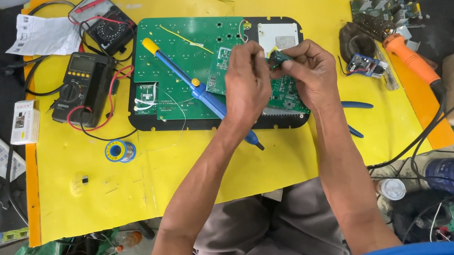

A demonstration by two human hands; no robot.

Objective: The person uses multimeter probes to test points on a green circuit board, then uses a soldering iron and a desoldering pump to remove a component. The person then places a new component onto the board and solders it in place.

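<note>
Both hands, left hand (245, 82) and right hand (308, 71), pinch a small green board (278, 58) over the big circuit board (183, 52), desoldering pump (199, 90) at 9 o'clock; next needs steady alignment, I judge.

- Two bare forearms rise from the lower middle of the frame toward the centre, with no sleeves over them anywhere in view
- The left hand (245, 79) wears no glove, ring or watch; the wrist below it is bare as well
- The right hand (308, 74) is likewise uncovered, with no band or strap at the wrist
- Both forearms look lean, with tendons and veins standing out along their length
- Between the forearms, at the bottom centre of the frame, lies grey-brown cloth (258, 239) of the person's clothing, loose and creased into soft folds
- No printing, badge or pattern shows on that cloth
</note>
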